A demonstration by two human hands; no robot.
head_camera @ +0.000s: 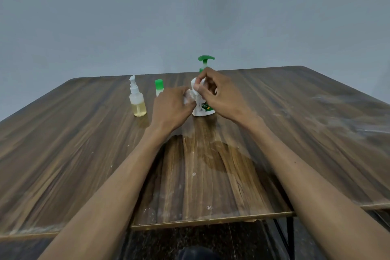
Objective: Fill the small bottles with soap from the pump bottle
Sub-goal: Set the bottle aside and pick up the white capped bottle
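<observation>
From the head camera, a white pump bottle (203, 107) with a green pump head stands upright near the middle of the wooden tabletop (295, 133), and both hands work just in front of it. The left hand (172, 104) holds a small white bottle (188, 97) in a curled grip, while the right hand (219, 93) pinches a small white cap or top (195, 85) at that bottle's upper end, fingers narrow around it. To the left stand a clear pump bottle with yellowish liquid (137, 99) and, beside it, a little green-capped bottle (159, 87), half hidden behind the left hand.
</observation>
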